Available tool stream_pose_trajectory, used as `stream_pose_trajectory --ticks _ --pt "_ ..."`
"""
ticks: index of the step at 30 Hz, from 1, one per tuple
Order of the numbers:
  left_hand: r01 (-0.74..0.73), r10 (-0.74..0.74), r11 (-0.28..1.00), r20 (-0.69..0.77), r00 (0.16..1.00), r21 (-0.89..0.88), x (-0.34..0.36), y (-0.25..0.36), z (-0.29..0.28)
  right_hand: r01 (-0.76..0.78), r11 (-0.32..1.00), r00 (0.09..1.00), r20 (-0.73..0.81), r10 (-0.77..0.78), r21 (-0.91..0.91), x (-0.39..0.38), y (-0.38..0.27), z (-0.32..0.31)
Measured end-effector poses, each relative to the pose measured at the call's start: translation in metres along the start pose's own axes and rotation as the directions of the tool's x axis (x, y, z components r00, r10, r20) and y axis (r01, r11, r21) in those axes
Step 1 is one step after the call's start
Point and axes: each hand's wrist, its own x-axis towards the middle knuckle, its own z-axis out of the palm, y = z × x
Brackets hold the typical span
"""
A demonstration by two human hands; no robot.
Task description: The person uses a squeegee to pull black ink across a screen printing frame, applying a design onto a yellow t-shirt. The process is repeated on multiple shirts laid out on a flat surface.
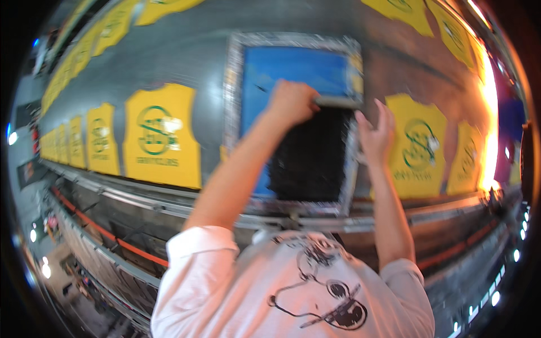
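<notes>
Grey table (211,67) bears a silver frame (298,39) containing black ink (310,155); left hand (292,102) grips a bar (340,102), right hand (376,134) spread.

The left forearm (239,163) slanted up and rightward from the lower left of centre to the left hand (294,101), just above mid-frame, its fingers curled, though blur hid their exact bend. The right forearm (390,208) rose steeply right of centre, the right hand's (378,135) fingers raised, thumb spread leftward.
</notes>
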Motion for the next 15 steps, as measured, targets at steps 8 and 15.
stream_pose_trajectory --ticks 8,15 --pt "0.151 -0.151 0.988 -0.006 0.989 -0.022 -0.005 0.007 0.000 0.225 0.973 0.747 0.631 -0.208 0.054 0.055 -0.023 0.032" --pt "0.118 -0.118 0.993 0.043 0.992 -0.004 -0.073 0.037 0.029 0.322 0.942 0.731 0.609 -0.309 0.091 -0.025 -0.019 -0.002"
